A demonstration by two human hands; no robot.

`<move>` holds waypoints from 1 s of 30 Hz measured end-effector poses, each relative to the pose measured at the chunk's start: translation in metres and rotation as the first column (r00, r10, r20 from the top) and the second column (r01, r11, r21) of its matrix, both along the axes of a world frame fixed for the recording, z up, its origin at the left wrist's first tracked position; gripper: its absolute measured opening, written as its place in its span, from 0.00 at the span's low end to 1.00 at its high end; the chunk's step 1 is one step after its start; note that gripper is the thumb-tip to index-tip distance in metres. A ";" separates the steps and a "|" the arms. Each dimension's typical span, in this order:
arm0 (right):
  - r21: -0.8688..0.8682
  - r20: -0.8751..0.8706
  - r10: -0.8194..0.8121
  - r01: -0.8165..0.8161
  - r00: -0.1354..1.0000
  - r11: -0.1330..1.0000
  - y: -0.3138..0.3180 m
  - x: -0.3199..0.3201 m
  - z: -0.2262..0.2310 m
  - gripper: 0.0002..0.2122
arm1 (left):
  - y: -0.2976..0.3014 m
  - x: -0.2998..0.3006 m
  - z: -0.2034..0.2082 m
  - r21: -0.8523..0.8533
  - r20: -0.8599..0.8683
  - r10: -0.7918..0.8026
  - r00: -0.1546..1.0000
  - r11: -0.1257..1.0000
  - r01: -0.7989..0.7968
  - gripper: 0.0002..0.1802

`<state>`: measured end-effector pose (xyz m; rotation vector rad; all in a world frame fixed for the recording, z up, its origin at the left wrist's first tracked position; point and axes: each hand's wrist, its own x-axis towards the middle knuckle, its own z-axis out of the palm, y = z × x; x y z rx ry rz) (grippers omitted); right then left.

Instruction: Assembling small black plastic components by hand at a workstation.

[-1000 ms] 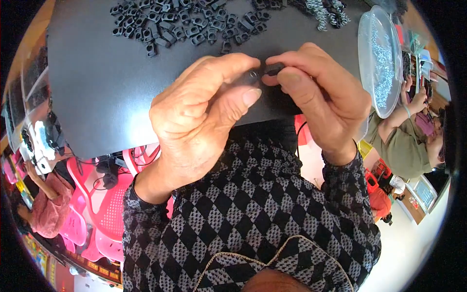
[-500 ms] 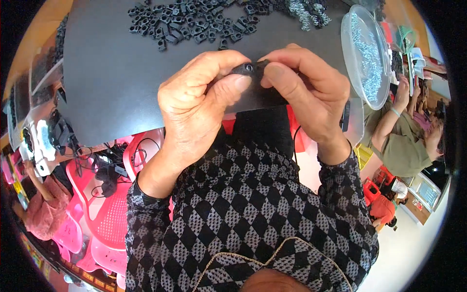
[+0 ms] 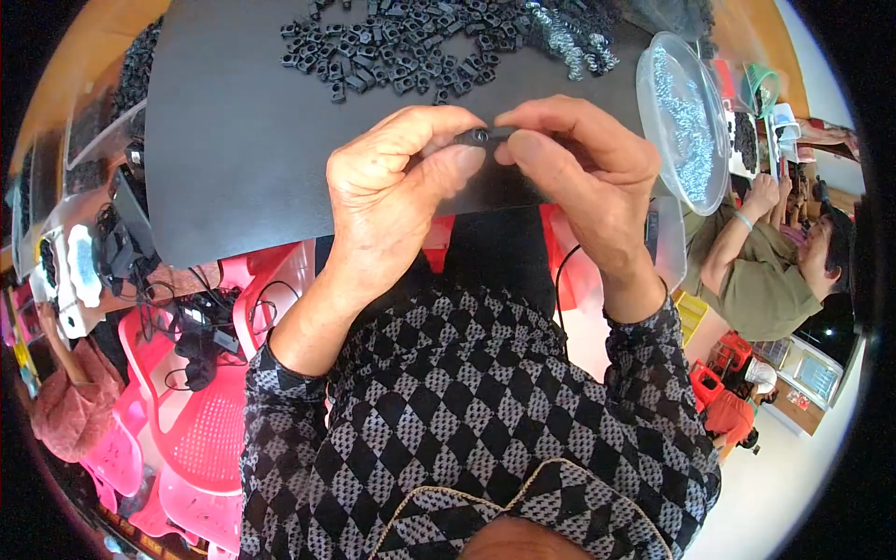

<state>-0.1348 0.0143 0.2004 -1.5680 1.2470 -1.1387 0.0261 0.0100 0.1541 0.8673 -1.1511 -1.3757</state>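
Above the near edge of the dark table (image 3: 243, 187), both my hands pinch one small black plastic part (image 3: 479, 136) between them. My left hand (image 3: 401, 177) grips its left end with thumb and forefinger, a round hole showing beside the fingertips. My right hand (image 3: 583, 168) is closed on its right end, thumb in front. Fingers cover most of the part, so its full shape is hidden. Beyond my hands lies a pile of loose black plastic parts (image 3: 392, 47). Small metal springs (image 3: 560, 42) lie heaped to the right of that pile.
At the table's right edge stands a clear round tray (image 3: 644, 112) with many small silvery pieces. Pink plastic chairs (image 3: 201, 439) and tangled black cables (image 3: 201, 327) are at the left. A co-worker in an olive top (image 3: 775, 289) sits at the right.
The view has shifted slightly, so the table and pile sit further right and lower. Both hands still hold the black part, now more level between them, with the fingertips closer together.
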 end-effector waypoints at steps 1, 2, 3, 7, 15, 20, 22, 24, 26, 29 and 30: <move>0.051 0.041 -0.028 0.026 0.999 0.998 0.000 0.001 0.000 0.04 | 0.000 0.000 0.000 0.006 -0.007 -0.003 1.000 1.000 0.003 0.10; 0.048 0.036 -0.028 0.026 0.999 0.998 0.000 0.002 0.000 0.04 | 0.000 0.000 0.000 0.003 -0.012 -0.003 1.000 1.000 0.003 0.10; 0.086 0.051 -0.025 0.021 0.998 0.996 0.000 0.003 0.000 0.04 | 0.000 0.001 0.000 0.009 0.000 -0.013 1.000 1.000 0.013 0.09; 0.071 0.009 -0.010 0.009 1.000 0.997 -0.001 0.003 -0.002 0.04 | 0.000 0.001 0.000 -0.014 0.050 0.011 0.999 1.000 -0.010 0.10; -0.310 -0.403 -0.003 -0.133 0.915 0.942 -0.009 -0.001 -0.007 0.05 | -0.003 0.002 -0.004 -0.147 0.200 0.037 0.979 0.989 -0.007 0.11; -0.380 -0.453 0.020 -0.213 0.891 0.900 -0.015 0.000 -0.005 0.06 | -0.002 0.003 -0.005 -0.147 0.191 0.028 0.981 0.989 0.000 0.10; -0.401 -0.502 0.029 -0.262 0.865 0.878 -0.015 -0.003 -0.007 0.06 | -0.002 0.001 -0.005 -0.113 0.151 0.047 0.987 0.993 -0.030 0.10; -0.391 -0.515 0.028 -0.263 0.857 0.882 -0.015 -0.003 -0.006 0.06 | -0.003 0.000 -0.007 -0.117 0.156 0.050 0.986 0.993 -0.032 0.10; -0.380 -0.527 0.028 -0.265 0.849 0.886 -0.015 -0.003 -0.006 0.06 | -0.003 0.000 -0.009 -0.119 0.162 0.055 0.985 0.992 -0.036 0.10; -0.405 -0.582 0.023 -0.314 0.813 0.859 -0.015 -0.003 -0.006 0.06 | -0.002 0.002 -0.008 -0.164 0.234 0.051 0.971 0.986 -0.012 0.09; -0.449 -0.580 0.007 -0.326 0.815 0.832 -0.016 -0.002 -0.009 0.06 | -0.002 0.002 -0.007 -0.146 0.227 0.044 0.973 0.989 -0.011 0.09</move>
